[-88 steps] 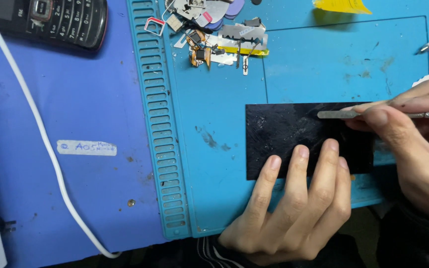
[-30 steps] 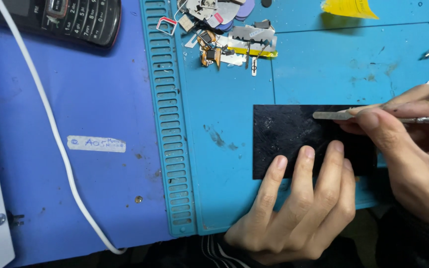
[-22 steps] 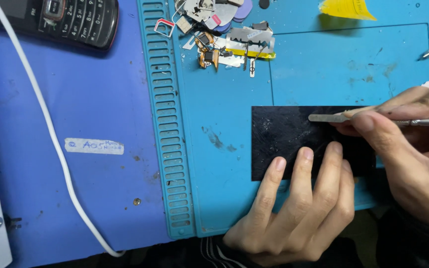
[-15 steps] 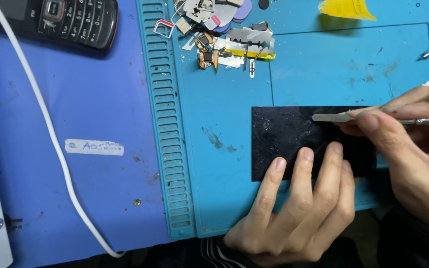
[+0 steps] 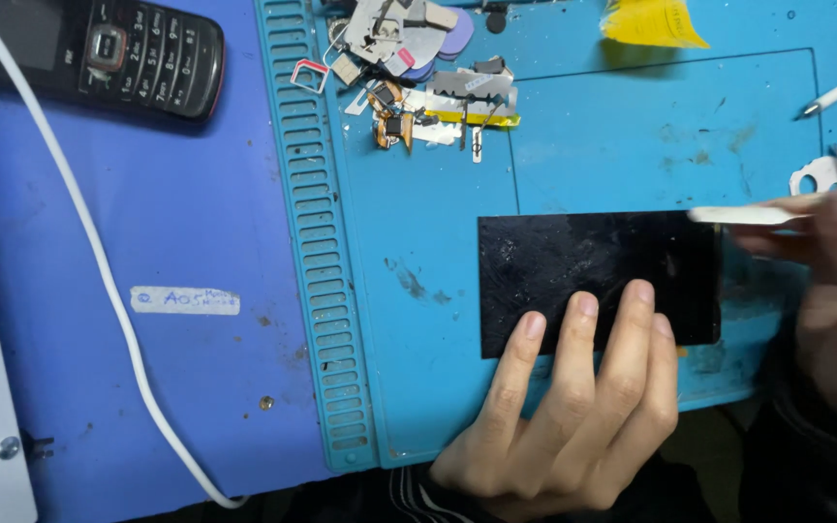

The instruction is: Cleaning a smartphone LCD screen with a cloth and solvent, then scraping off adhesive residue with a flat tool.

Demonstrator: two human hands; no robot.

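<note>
Left hand (image 5: pixel 573 407) lies flat, fingers pressing a black glass panel (image 5: pixel 583 266) on the worktop; blurred right hand (image 5: pixel 825 291) pinches a thin blade (image 5: pixel 743 215) at its edge.

— Where are your hands?
— Your left hand (image 5: pixel 573 407) lies flat, fingertips pressing the near edge of the black screen panel (image 5: pixel 598 276) on the teal mat (image 5: pixel 418 291). Your right hand (image 5: pixel 825 291), blurred, holds a thin pale blade (image 5: pixel 743 216) over the panel's right end.
— And the counter's far edge?
— A black keypad phone (image 5: pixel 138 58) at the far left corner; small metal parts (image 5: pixel 418 77) lie mid-edge.
</note>
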